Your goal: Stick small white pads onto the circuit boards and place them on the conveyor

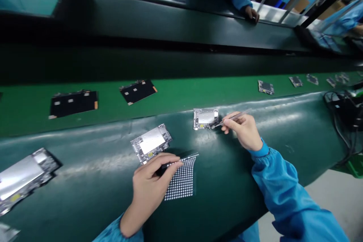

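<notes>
You work on a dark green mat (283, 136). Behind it a green conveyor belt (181, 92) carries dark boards (74, 103), and a co-worker's hand (252, 13) rests on the far rail. Your right hand (244, 130) is closed around the tweezers (234, 117), and their tips touch the right edge of the metal-covered board (205, 118). Your left hand (151, 181) pinches the upper edge of the dotted sheet (181, 181), just below a second board (151, 141). The mat between both hands is bare. Its near edge runs under your right sleeve.
</notes>
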A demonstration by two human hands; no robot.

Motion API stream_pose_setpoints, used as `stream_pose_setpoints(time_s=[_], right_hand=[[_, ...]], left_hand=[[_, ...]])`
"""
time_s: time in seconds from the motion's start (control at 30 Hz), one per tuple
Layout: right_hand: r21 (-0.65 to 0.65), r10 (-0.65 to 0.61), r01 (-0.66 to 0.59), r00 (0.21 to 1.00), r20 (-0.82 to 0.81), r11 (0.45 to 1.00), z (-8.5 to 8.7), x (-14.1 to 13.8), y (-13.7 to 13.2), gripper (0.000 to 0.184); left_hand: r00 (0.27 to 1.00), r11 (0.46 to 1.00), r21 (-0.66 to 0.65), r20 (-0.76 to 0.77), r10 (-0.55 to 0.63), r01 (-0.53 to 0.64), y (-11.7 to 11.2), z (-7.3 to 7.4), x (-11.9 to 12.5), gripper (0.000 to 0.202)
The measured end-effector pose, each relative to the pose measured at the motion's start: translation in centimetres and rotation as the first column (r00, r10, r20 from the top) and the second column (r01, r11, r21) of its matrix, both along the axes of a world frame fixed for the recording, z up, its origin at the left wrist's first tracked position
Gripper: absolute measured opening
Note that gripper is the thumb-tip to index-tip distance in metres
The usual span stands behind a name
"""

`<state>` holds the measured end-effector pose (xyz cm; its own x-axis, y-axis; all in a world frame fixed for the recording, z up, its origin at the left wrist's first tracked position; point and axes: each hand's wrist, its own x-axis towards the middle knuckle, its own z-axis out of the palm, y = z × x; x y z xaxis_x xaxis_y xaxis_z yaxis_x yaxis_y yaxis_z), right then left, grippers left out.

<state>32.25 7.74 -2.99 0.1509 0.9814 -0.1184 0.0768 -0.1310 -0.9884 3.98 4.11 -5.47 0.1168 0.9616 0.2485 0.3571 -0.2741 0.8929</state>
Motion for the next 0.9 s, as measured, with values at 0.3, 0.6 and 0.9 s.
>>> stream_pose_setpoints(time_s=[0.3, 0.6, 0.9], right_hand=[[0.045, -0.104, 0.101, 0.992, 0.07, 0.994, -1.7, 0.5, 1.0, 0.035], [0.049, -0.101, 0.096, 0.989, 0.112, 0.994, -2.0, 0.2, 1.0, 0.031], [0.191, -0.092, 0.011, 0.902, 0.422, 0.982, -2.1, -0.4, -1.2, 0.016]], left_hand=[[0.999, 1.0, -0.023, -0.046, 0.021, -0.022, -0.1, -0.2, -0.3, 0.008], [0.999, 1.0, -0.017, -0.038, 0.019, -0.019, 0.0, -0.1, -0.1, 0.007], [0.998, 1.0, -0.017, -0.054, 0.025, -0.026, -0.1, -0.3, -0.4, 0.008]])
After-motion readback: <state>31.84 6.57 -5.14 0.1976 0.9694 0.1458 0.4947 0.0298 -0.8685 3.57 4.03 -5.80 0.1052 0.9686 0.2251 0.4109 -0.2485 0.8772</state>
